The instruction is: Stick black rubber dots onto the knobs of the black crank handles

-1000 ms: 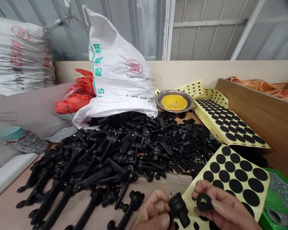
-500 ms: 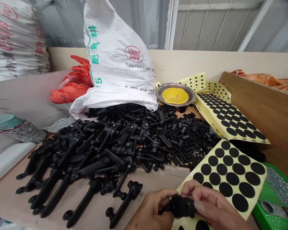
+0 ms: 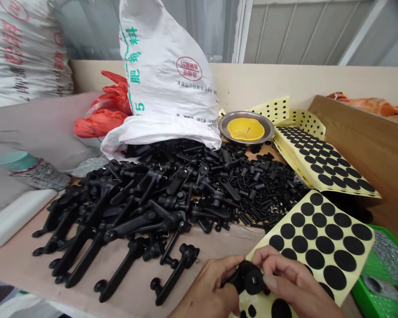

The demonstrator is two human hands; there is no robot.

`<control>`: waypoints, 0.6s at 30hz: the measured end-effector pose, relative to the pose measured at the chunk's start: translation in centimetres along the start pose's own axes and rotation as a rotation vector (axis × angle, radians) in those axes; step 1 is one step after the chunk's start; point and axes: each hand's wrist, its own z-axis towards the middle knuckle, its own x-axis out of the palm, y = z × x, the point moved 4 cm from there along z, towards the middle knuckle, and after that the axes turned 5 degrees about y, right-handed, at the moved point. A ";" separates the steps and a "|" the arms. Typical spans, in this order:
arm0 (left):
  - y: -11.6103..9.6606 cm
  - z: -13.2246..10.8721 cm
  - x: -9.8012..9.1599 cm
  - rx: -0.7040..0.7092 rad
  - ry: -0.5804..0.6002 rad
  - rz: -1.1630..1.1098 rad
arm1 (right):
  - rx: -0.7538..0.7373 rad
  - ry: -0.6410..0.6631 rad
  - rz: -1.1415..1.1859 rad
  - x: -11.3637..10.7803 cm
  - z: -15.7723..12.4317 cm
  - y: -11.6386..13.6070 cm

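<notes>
Two hands gripped one black plastic knob (image 3: 250, 277) just in front of the pile (image 3: 159, 203) of black handles and small parts. The left hand (image 3: 204, 291) was closed around the knob's left side, with its fingers curled in. The right hand (image 3: 292, 282) was partly clenched over the top and right side, its fingertips (image 3: 263, 258) pressing on the knob. The knob's dark hole faced upward, and the fingers hid much of the rest of it. Both hands were above the lower corner of a yellow sheet (image 3: 313, 229) of black round stickers, to the right of the pile. I couldn't tell whether either hand touched that sheet.

Another sticker sheet (image 3: 321, 161) lay tilted behind the first, beyond the pile's right side. Behind the pile, a white sack (image 3: 166, 66) slumped with its mouth opening onto the black parts. Just right of the sack, a steel dish (image 3: 268, 128) held a yellow strainer (image 3: 245, 129). Past the pile's lower right, a green tray (image 3: 389, 236) held small grey metal bits (image 3: 391, 256). A red bag (image 3: 101, 123) was bunched behind the pile's left side, beside the sack.
</notes>
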 end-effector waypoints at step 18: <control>-1.7 -0.6 0.3 -0.012 -0.036 0.181 | -0.070 0.015 -0.036 0.3 0.7 0.5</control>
